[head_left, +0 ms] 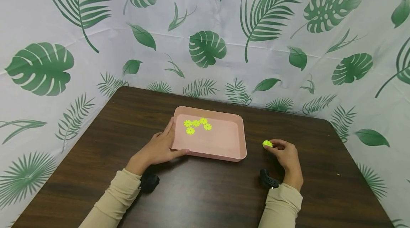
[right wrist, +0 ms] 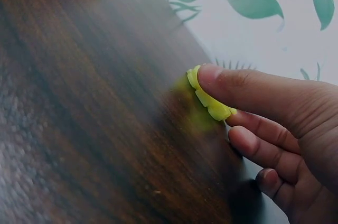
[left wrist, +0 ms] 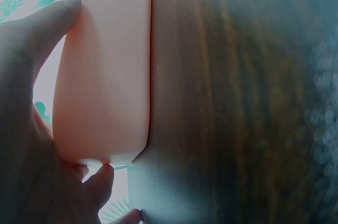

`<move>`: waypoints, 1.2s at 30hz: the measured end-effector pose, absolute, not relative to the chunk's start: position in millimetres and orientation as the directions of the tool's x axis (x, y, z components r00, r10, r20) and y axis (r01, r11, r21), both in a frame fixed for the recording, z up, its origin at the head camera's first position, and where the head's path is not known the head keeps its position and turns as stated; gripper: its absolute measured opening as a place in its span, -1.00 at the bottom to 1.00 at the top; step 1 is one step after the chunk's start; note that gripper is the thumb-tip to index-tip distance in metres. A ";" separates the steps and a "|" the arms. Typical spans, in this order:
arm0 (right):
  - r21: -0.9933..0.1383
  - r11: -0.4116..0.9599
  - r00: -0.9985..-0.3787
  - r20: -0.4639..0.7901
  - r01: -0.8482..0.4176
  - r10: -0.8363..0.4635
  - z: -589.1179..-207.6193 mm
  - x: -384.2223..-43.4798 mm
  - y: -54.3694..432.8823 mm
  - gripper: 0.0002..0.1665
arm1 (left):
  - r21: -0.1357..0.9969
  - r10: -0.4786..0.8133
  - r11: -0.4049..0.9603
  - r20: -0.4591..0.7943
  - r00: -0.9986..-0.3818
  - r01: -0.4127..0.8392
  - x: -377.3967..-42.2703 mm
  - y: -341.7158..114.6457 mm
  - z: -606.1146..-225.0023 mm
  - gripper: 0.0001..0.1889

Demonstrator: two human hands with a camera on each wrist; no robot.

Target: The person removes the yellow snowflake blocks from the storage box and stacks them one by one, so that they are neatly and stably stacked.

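A shallow pink tray (head_left: 214,139) rests on the table. My left hand (head_left: 161,148) holds its near left corner, fingers along the left side and thumb at the front rim; the left wrist view shows the thumb on the tray wall (left wrist: 105,71). Several yellow-green notched discs (head_left: 190,131), flower-like in outline, lie flat in the tray's left half. To the right of the tray, my right hand (head_left: 286,155) pinches another such disc (head_left: 267,143) between thumb and fingers. In the right wrist view this disc (right wrist: 211,102) is on edge, close over the tabletop, partly hidden by the thumb.
The dark wood-grain table (head_left: 208,192) reaches a white cloth (head_left: 179,53) printed with green leaves, which hangs behind and at both sides. Black wrist devices (head_left: 150,182) are worn at both sleeve ends. A tiny pale speck (head_left: 338,174) lies on the table at right.
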State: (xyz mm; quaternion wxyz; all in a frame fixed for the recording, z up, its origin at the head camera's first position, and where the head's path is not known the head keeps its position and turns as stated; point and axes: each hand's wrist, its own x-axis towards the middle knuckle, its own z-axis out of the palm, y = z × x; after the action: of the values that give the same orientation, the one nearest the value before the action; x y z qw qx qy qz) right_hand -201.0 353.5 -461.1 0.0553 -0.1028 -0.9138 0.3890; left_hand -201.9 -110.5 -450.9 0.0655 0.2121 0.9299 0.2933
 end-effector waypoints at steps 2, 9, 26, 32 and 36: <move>-0.719 0.680 -0.973 0.021 0.144 0.229 -460.9 -200.7 353.8 -0.45 | 0.572 0.433 0.738 0.004 -0.901 0.358 -202.1 -110.5 -451.3 0.26; -0.705 0.699 -0.978 0.037 0.119 0.204 -461.1 -201.4 355.8 -0.45 | 0.577 0.435 0.734 0.008 -0.901 0.359 -202.9 -110.5 -450.9 0.26; -0.711 0.691 -0.985 -0.013 0.129 0.171 -457.5 -202.0 354.1 -0.34 | 0.579 0.429 0.733 0.013 -0.903 0.356 -203.3 -112.3 -450.4 0.26; -0.712 0.686 -0.981 -0.019 0.147 0.191 -446.9 -198.7 351.8 -0.23 | 0.582 0.436 0.726 0.023 -0.900 0.367 -203.8 -112.8 -450.9 0.26; -0.712 0.689 -0.972 0.040 0.134 0.231 -429.8 -192.9 347.9 -0.18 | 0.585 0.444 0.722 0.019 -0.896 0.370 -203.4 -112.1 -451.2 0.25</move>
State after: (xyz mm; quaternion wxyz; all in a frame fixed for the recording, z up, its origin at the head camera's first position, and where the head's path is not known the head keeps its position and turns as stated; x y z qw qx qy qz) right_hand -192.9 347.9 -429.8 0.0634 -0.0997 -0.9167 0.3817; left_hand -203.4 -112.1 -451.2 0.0611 0.2198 0.9258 0.3013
